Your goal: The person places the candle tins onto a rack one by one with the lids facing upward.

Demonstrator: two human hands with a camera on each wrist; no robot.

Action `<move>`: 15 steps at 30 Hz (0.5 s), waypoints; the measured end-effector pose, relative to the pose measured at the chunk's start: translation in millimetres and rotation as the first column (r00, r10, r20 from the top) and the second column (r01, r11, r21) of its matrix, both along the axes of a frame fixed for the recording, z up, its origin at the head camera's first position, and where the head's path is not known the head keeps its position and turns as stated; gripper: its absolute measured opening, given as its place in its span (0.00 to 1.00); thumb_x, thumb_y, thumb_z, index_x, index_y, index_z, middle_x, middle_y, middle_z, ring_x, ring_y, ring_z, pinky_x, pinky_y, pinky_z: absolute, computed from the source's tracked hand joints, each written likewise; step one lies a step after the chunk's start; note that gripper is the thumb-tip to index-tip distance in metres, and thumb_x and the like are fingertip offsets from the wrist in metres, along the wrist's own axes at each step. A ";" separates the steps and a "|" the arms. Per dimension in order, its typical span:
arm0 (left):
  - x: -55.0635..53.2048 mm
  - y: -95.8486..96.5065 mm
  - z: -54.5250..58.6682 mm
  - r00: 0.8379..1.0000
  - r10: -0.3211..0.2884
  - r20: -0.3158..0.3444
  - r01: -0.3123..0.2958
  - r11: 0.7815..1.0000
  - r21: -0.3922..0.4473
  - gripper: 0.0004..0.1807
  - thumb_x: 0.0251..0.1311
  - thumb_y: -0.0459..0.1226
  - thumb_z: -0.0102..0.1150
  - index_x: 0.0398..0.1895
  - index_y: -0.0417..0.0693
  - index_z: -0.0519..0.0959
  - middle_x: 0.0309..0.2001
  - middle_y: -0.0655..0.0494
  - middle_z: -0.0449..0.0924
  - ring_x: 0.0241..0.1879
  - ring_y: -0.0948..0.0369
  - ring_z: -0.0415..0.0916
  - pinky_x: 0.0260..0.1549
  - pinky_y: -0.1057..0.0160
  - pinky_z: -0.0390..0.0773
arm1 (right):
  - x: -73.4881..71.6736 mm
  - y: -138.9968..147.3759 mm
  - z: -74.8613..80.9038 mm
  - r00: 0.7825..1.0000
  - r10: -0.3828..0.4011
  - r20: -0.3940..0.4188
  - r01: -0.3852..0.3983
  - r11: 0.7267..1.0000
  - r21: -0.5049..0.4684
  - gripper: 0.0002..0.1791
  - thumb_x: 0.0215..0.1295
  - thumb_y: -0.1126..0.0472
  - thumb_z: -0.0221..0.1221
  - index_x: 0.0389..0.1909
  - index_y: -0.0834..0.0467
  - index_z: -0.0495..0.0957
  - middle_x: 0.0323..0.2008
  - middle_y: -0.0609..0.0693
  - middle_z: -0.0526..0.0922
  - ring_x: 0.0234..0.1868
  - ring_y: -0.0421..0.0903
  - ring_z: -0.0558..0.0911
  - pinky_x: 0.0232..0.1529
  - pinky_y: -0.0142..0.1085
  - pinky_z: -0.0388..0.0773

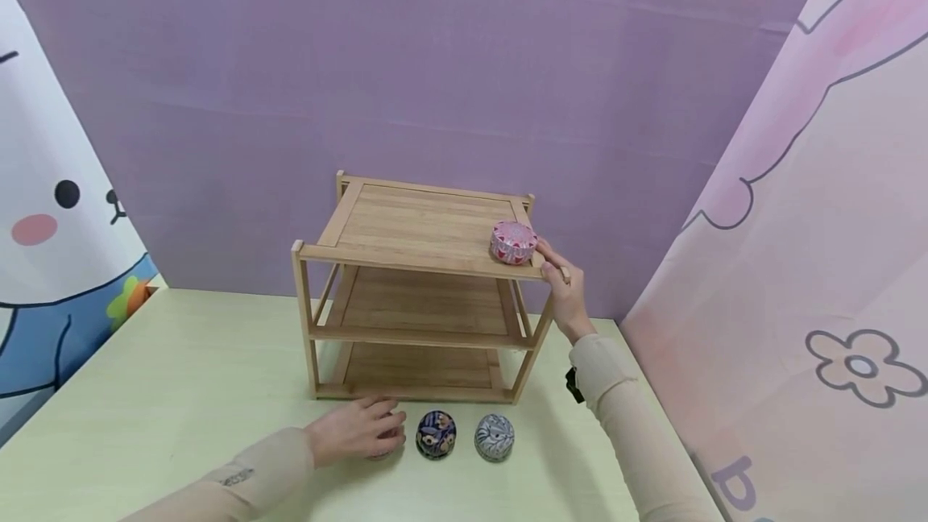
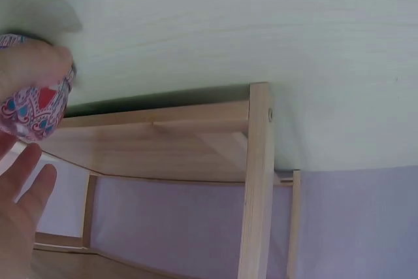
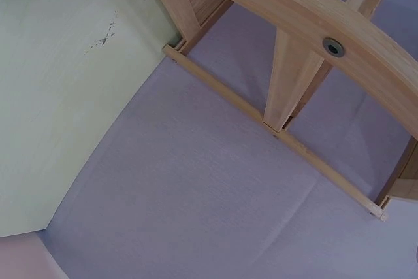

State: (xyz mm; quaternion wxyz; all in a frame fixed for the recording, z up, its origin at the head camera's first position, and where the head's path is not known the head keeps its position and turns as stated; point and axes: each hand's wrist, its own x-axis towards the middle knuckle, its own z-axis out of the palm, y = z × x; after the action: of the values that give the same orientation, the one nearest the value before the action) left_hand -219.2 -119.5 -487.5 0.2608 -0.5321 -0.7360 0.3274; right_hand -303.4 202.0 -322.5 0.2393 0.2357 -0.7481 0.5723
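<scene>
A three-tier wooden shelf rack (image 1: 428, 337) stands on the pale table. At its upper right corner, my right hand (image 1: 569, 292) grips the frame, fingertips right beside a pink patterned round tin (image 1: 514, 242) on the top board. My right hand is out of sight in the right wrist view. In front of the rack, my left hand (image 1: 358, 429) holds a round tin with a red, blue and white pattern (image 2: 36, 112), largely hidden under the hand in the head view. The thumb lies across this tin in the left wrist view, fingers along its other side.
Right of my left hand, a dark floral tin (image 1: 437, 434) and a grey-white leaf-patterned tin (image 1: 495, 437) sit on the table (image 1: 181, 369). A purple backdrop (image 1: 435, 63) rises behind the rack, with printed panels (image 1: 783, 288) at both sides.
</scene>
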 end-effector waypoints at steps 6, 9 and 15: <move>-2.6 2.6 -5.6 1.000 0.001 0.009 -0.001 1.000 -0.001 0.30 0.42 0.47 0.69 0.50 0.69 0.65 0.53 0.64 0.69 0.52 0.62 0.71 0.46 0.67 0.77 | -0.3 0.1 -0.7 1.000 -0.003 -0.003 0.003 1.000 -0.004 0.22 0.63 0.67 0.43 0.56 0.74 0.68 0.60 0.66 0.68 0.65 0.56 0.63 0.68 0.43 0.56; -4.6 3.9 -8.7 1.000 -0.009 0.014 0.009 1.000 0.005 0.26 0.46 0.47 0.66 0.48 0.69 0.66 0.51 0.64 0.69 0.50 0.63 0.71 0.43 0.68 0.77 | -0.1 -0.1 -0.5 1.000 0.000 -0.003 0.000 1.000 -0.011 0.22 0.63 0.66 0.43 0.56 0.74 0.68 0.60 0.66 0.68 0.65 0.56 0.63 0.68 0.42 0.56; -7.8 4.6 -16.2 0.999 -0.039 0.016 0.039 0.999 0.033 0.20 0.49 0.46 0.63 0.46 0.68 0.69 0.46 0.65 0.70 0.46 0.65 0.71 0.36 0.71 0.77 | 0.4 -1.0 -0.3 1.000 0.005 -0.008 -0.005 1.000 -0.017 0.23 0.62 0.66 0.43 0.56 0.73 0.68 0.60 0.66 0.68 0.65 0.56 0.63 0.68 0.43 0.57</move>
State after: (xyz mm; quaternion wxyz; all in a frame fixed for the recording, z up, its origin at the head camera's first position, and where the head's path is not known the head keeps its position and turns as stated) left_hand -227.0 -114.8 -503.7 0.2697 -0.5447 -0.7328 0.3060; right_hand -303.0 201.1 -322.8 0.2428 0.2377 -0.7416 0.5784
